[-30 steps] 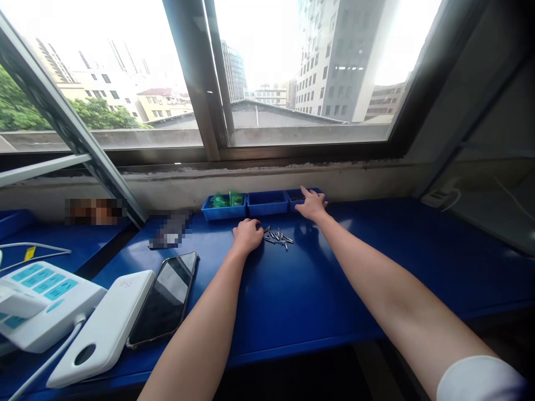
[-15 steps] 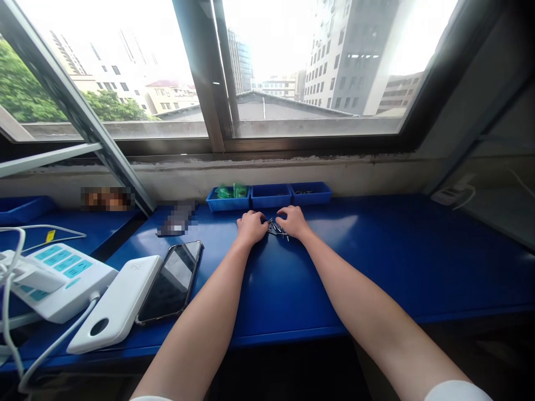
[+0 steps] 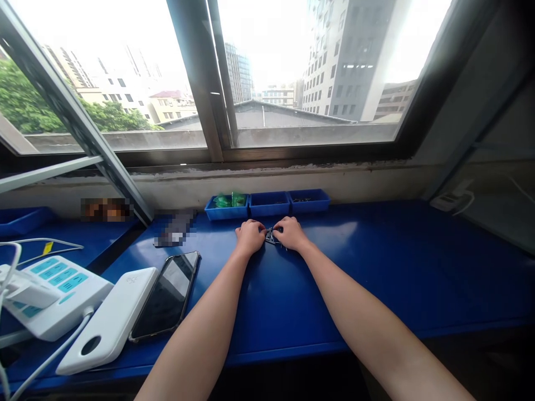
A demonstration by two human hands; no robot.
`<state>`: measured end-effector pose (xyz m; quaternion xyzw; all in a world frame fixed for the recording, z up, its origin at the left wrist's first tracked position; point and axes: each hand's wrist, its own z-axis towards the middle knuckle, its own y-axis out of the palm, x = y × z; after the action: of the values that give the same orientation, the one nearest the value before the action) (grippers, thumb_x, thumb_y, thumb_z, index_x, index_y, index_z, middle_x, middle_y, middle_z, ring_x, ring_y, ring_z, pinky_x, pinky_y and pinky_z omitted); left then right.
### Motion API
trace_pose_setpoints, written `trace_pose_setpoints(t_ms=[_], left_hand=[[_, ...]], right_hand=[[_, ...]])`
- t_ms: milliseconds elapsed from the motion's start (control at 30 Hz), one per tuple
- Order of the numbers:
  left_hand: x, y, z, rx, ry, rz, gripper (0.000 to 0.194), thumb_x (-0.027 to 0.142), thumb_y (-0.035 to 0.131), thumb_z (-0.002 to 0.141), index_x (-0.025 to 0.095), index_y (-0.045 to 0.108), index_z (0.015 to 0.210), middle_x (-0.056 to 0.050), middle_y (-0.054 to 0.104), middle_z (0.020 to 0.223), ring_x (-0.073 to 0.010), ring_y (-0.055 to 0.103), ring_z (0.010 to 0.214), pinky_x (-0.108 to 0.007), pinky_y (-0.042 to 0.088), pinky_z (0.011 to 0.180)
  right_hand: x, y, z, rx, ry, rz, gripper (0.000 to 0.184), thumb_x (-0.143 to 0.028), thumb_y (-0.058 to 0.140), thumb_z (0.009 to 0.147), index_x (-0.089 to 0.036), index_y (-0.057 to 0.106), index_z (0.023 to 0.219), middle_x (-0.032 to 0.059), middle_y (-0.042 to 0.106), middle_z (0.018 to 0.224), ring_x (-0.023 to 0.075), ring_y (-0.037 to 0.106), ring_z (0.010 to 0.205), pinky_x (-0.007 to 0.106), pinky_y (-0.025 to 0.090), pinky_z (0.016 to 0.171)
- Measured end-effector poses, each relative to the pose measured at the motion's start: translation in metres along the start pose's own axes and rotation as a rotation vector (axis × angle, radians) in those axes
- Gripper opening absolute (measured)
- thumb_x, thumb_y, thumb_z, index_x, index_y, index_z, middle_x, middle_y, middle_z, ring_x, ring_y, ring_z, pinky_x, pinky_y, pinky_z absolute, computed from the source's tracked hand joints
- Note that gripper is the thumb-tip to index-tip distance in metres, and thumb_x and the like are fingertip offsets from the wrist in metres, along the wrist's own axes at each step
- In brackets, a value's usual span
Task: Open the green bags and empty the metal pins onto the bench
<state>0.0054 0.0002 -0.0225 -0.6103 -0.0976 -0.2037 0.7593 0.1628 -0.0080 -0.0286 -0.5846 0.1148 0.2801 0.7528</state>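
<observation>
A small pile of thin silvery metal pieces that look like screws [image 3: 271, 238] lies on the blue table, between my two hands. My left hand [image 3: 251, 236] rests at the pile's left side with fingers curled and thumb and forefinger drawn together. Whatever is between those fingertips is too small to make out. From the right, my right hand [image 3: 291, 234] pinches at the pile, where a screw shows at its fingertips. Just behind the hands stand three joined blue bins: the left bin [image 3: 227, 213] holds green plastic bags, the middle bin [image 3: 270, 208] a few dark bits, the right bin [image 3: 310, 204] small dark metal parts.
At the left lie a black phone [image 3: 169, 295], a white power bank [image 3: 111, 320] and a white power strip [image 3: 62, 289] with cables. A blurred dark item [image 3: 173, 229] is behind the phone. A metal shelf post [image 3: 106, 159] rises at left, before the window.
The fingers of both hands have closed in on the screws, and my right hand's thumb and forefinger have come together. The whole view has shifted slightly, with the table lower in the picture.
</observation>
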Motion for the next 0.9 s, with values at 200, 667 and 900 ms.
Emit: trace_pose_setpoints(t_ms=[200,667,900], left_hand=[[0.001,0.002,0.002,-0.003,0.012,-0.008,0.02,0.028,0.049,0.081,0.023,0.069,0.078,-0.006,0.063,0.107,-0.0251,0.05,0.105,-0.041,0.032,0.088],[0.007,-0.002,-0.001,0.001,0.186,-0.039,0.02,0.023,0.042,0.084,0.022,0.062,0.084,-0.005,0.065,0.098,-0.0226,0.053,0.099,-0.039,0.03,0.083],[0.011,-0.008,-0.005,0.037,0.22,-0.075,0.026,0.029,0.037,0.088,0.022,0.063,0.085,-0.004,0.066,0.097,-0.0219,0.054,0.098,-0.038,0.031,0.084]], right_hand=[[0.004,0.002,0.004,0.006,-0.019,0.001,0.025,-0.027,0.047,0.084,-0.023,0.071,0.09,0.006,0.064,0.097,0.0213,0.051,0.094,0.032,0.039,0.084],[0.002,-0.003,0.002,0.086,-0.209,0.23,0.011,-0.024,0.062,0.074,-0.02,0.071,0.08,0.0008,0.069,0.078,0.0144,0.057,0.072,0.025,0.042,0.068],[0.001,-0.007,0.002,0.091,-0.181,0.223,0.019,-0.029,0.054,0.08,-0.019,0.07,0.076,0.0017,0.068,0.073,0.0128,0.057,0.066,0.023,0.039,0.062]])
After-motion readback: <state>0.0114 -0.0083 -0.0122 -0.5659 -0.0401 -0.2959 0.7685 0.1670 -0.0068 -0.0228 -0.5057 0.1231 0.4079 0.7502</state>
